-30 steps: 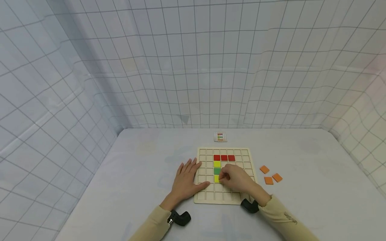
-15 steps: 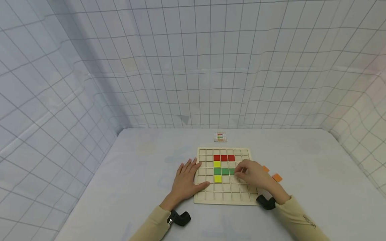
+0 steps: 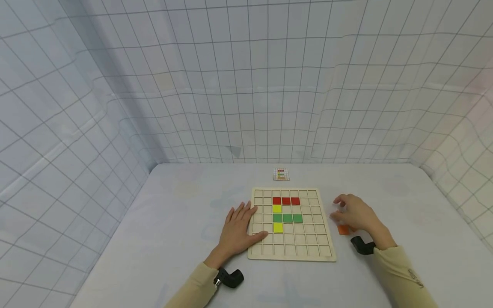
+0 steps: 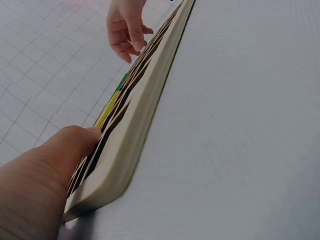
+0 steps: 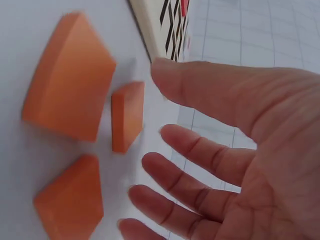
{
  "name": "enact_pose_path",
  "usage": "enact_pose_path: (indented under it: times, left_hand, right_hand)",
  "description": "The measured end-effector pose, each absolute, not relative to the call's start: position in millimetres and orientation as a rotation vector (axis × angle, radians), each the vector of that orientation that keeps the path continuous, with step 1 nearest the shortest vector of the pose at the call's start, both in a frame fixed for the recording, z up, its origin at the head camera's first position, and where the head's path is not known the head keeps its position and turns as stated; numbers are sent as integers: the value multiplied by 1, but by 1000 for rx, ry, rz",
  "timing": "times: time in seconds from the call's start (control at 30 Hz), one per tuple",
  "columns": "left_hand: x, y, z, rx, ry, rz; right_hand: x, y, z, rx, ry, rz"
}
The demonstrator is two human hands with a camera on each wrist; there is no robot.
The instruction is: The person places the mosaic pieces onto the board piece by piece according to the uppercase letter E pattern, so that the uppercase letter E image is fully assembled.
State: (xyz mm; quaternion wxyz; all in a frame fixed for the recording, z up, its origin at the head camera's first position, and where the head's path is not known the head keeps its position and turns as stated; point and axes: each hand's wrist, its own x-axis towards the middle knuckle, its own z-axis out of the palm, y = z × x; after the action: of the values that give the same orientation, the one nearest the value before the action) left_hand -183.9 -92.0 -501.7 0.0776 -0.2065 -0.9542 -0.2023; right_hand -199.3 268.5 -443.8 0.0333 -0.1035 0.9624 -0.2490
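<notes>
My left hand [image 3: 236,233] rests with spread fingers on the left edge of a wooden grid board [image 3: 323,259]; its thumb [image 4: 75,142] lies over the rim in the left wrist view. The board bears a row of red tiles [image 3: 286,201], a row of green tiles [image 3: 287,218] and two yellow tiles, one above [image 3: 277,208] and one below the green row. Right of the board, my right hand [image 3: 358,216] hovers over loose orange tiles with relaxed, parted fingers and holds nothing. The right wrist view shows three orange tiles [image 5: 72,85] close by its fingertips; in the head view the hand mostly hides them.
A small card with a coloured grid pattern [image 3: 281,174] lies behind the board. Grid-lined white cloth [image 3: 246,107] hangs at the back and both sides of the white table [image 3: 185,214].
My right hand has left the green row, where three green tiles now show, and moved right off the board to the orange tiles. My left hand has stayed put.
</notes>
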Motion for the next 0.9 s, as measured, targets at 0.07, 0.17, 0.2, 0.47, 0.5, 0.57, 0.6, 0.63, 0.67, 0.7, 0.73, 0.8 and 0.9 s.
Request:
enact_pose_path:
  times: [0.07,0.17,0.2,0.47,0.5,0.57,0.6,0.63,0.67,0.7,0.73,0.8,0.9]
  left_hand:
    - [-184,-92,-502,-618,-2862,-604]
    - [-184,-93,-501,-616,-2862,-604]
    - [-184,-93,-501,-617,-2860,-607]
    - [-183,-93,-499,-637,-2849,-623]
    - [-183,-93,-499,-637,-2848,-623]
    - [-183,-93,-499,-635,-2848,-623]
    - [-183,-93,-499,-634,-2847,-625]
    - [-183,-93,-499,-633,-2848,-623]
    - [-183,-93,-499,-631,-2851,-623]
    - [-183,-93,-499,-632,-2851,-625]
    - [-184,-93,-499,-632,-2851,-624]
    - [-184,-93,-500,-631,-2854,-626]
    - [-184,-93,-501,-631,-2856,-623]
  right_hand:
    - [-200,273,-445,-328,2951,-752]
    - [-201,277,-446,-350,2938,-750]
    - [-201,278,-447,-347,2930,-761]
    - [-199,280,-446,-244,2829,-887]
    - [-199,280,-447,-244,2820,-904]
    - [-199,279,-447,-243,2811,-937]
    - [-199,278,-448,-249,2810,-950]
    - [-200,277,-448,-262,2812,-962]
    - [-200,276,-448,-277,2816,-972]
    - [-200,275,-449,-283,2819,-982]
    - [-200,274,-449,-289,2827,-989]
    - [-200,272,-449,-306,2840,-996]
    - [-200,269,-448,-304,2846,-1026]
